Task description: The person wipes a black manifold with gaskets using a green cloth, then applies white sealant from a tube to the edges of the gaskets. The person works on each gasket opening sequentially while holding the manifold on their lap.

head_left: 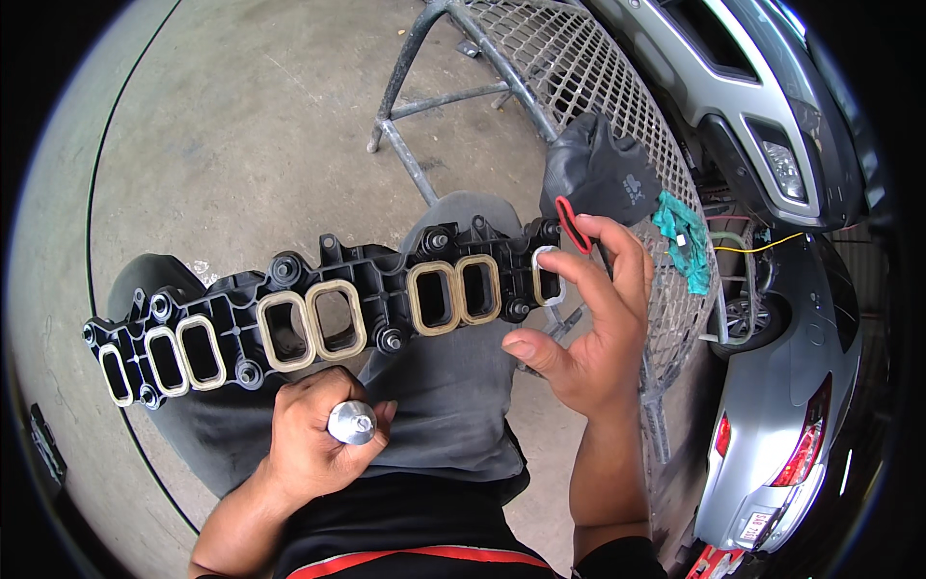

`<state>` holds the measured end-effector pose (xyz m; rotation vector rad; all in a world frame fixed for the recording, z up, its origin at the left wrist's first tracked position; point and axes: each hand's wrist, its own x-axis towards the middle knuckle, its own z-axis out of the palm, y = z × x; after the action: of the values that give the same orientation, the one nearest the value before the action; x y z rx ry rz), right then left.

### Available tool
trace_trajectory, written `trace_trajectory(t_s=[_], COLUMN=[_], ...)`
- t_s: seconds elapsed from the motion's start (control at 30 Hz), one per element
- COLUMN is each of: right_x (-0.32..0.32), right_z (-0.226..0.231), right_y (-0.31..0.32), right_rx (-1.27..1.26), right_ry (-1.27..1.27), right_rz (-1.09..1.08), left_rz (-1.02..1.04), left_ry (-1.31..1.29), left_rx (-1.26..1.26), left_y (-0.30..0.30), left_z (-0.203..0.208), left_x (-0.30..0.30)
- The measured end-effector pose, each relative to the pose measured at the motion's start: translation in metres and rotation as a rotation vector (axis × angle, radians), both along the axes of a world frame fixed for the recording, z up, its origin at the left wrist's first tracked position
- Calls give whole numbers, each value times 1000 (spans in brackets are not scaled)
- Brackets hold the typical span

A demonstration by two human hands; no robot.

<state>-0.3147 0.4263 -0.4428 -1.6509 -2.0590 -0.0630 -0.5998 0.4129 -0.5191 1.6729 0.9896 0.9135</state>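
Grey concrete floor [260,145]: widest item on my feed, running under everything at the left and top.
Vehicles, two, at the right: a silver front end [723,48] above, a silver car [762,420] with red tail lights below.
Mesh-topped metal desk [666,314], one: between the vehicles and the person I am watching.
Grey trouser legs [434,420], one pair: knees apart, serving as support.
Black ported part [386,304], one: long, ribbed, bolted, laid across both knees, port side up, its right end nearer the desk. I count eight oblong ports, each rimmed by a ring, some tan, some whitish.
Black glove [603,174], red-edged cuff: on the desk, just beyond the right grip.
Teal cloth [683,241], crumpled: on the desk, beside the glove.
Right grip [598,338]: thumb and fingers spread wide, nothing grasped; index fingertip at the end port.
Left grip [318,425]: fist closed around a silver cylinder [352,423], round end facing me, remainder hidden.
Whitish ring [537,278]: rightmost port, upper edge partly covered by that fingertip.
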Motion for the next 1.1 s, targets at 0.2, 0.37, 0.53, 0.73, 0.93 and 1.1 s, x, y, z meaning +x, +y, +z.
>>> trace_trajectory(t_s=[0.2,0.37,0.53,0.73,0.93,1.1], right_x=[0,0,-2,-4,-4,-3], right_z=[4,4,2,6,4,7], right_y=[-2,-1,-3,-5,-2,-10], right_rx=[22,33,40,39,34,22], right_ry=[-99,-64,-154,-112,-182,-130], right_rz=[43,28,24,29,21,59], left_rz=[2,4,7,20,59,64], left_ry=[-5,2,-3,-1,-27,-30], left_rx=[1,-9,-2,2,-10,-16], left_y=[0,-1,0,-1,1,1], left_z=[-1,-2,-2,-2,1,1], left_x=[-1,-1,-2,-2,-4,-4])
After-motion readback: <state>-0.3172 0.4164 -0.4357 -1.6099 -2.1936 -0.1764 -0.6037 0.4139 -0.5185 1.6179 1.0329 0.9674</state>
